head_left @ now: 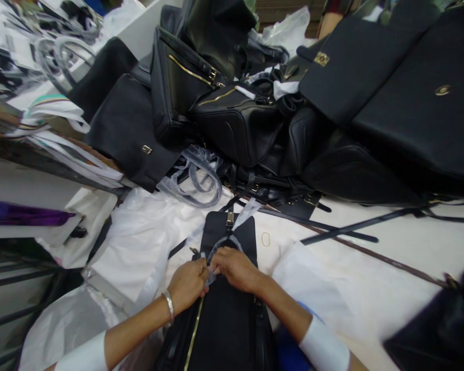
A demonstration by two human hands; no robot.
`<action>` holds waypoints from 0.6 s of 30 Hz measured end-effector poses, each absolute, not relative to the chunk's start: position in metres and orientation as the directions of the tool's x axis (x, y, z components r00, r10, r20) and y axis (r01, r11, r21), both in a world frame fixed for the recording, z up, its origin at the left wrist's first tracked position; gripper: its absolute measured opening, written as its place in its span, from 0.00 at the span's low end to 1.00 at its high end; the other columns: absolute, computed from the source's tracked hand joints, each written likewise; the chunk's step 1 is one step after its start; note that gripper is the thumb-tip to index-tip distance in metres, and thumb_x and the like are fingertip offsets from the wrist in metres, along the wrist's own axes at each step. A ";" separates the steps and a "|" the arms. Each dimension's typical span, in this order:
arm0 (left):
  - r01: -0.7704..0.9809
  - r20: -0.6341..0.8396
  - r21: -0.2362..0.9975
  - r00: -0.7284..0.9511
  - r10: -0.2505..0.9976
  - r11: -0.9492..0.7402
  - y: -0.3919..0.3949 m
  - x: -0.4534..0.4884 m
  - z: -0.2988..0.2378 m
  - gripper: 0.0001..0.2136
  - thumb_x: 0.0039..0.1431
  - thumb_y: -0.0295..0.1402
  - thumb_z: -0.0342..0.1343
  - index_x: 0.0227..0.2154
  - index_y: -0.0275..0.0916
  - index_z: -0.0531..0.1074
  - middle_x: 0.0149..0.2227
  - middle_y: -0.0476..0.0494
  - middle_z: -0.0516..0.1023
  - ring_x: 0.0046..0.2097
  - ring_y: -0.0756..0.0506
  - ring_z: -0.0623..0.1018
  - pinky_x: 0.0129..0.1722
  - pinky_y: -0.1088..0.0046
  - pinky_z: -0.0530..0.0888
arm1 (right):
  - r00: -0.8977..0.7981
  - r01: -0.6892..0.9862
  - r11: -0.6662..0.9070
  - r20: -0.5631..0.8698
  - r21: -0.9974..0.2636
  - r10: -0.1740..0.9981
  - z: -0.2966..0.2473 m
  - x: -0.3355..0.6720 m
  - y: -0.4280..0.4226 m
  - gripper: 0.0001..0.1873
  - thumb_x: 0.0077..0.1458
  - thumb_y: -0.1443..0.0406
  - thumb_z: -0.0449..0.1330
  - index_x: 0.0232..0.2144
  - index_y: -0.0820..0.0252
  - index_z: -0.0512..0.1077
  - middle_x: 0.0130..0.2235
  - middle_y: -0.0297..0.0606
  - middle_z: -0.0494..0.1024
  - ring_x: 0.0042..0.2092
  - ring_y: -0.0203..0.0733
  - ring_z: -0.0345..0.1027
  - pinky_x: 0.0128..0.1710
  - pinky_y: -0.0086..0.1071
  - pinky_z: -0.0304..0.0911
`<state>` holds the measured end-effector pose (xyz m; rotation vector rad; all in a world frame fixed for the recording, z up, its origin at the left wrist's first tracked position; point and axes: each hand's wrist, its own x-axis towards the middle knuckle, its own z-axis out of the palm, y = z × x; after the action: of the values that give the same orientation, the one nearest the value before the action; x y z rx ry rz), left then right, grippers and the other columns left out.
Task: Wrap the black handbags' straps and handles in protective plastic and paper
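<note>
A black handbag (228,319) with a gold zip lies on the white table right in front of me. Its plastic-wrapped handle (224,242) loops up at the far end. My left hand (187,283), with a silver bangle at the wrist, is closed in a pinch on the clear wrap at the base of the handle. My right hand (235,268) meets it from the other side, fingers also closed on the same wrap. Both hands rest on top of the bag.
A heap of black handbags (255,113) fills the far side of the table. Loose black straps (340,234) and a small gold ring (265,239) lie to the right. White plastic bags (135,242) lie left; another black bag (444,319) sits near right.
</note>
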<state>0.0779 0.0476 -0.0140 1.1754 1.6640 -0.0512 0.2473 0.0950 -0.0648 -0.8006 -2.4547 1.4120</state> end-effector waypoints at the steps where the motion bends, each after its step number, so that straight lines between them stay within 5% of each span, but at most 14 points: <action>1: 0.714 -0.753 0.475 0.027 0.657 0.515 0.048 0.079 -0.016 0.11 0.60 0.37 0.41 0.28 0.40 0.65 0.21 0.48 0.77 0.21 0.48 0.76 0.23 0.75 0.67 | -0.835 0.353 0.395 -0.095 -0.848 0.542 -0.066 0.249 0.097 0.07 0.56 0.72 0.55 0.36 0.57 0.67 0.37 0.33 0.71 0.42 0.37 0.63 0.42 0.31 0.55; 9: 0.679 -0.732 0.514 0.030 0.680 0.524 0.053 0.076 -0.022 0.10 0.60 0.36 0.41 0.27 0.40 0.64 0.21 0.49 0.77 0.21 0.49 0.76 0.23 0.75 0.67 | -0.790 0.527 0.472 -0.202 -0.707 0.579 -0.076 0.262 0.103 0.02 0.56 0.70 0.57 0.33 0.59 0.68 0.36 0.37 0.73 0.40 0.41 0.64 0.40 0.33 0.56; 18: 0.692 -0.779 0.461 0.017 0.626 0.555 0.055 0.079 -0.025 0.09 0.60 0.35 0.41 0.27 0.40 0.63 0.20 0.49 0.77 0.19 0.48 0.76 0.20 0.76 0.66 | -0.832 0.444 0.441 -0.176 -0.780 0.526 -0.071 0.272 0.111 0.10 0.57 0.68 0.58 0.43 0.59 0.69 0.41 0.38 0.76 0.43 0.41 0.66 0.42 0.33 0.58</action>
<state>0.0791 0.0545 -0.0254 1.1206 1.6680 -0.0730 0.2724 0.1109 -0.0710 -0.8735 -2.5872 1.3571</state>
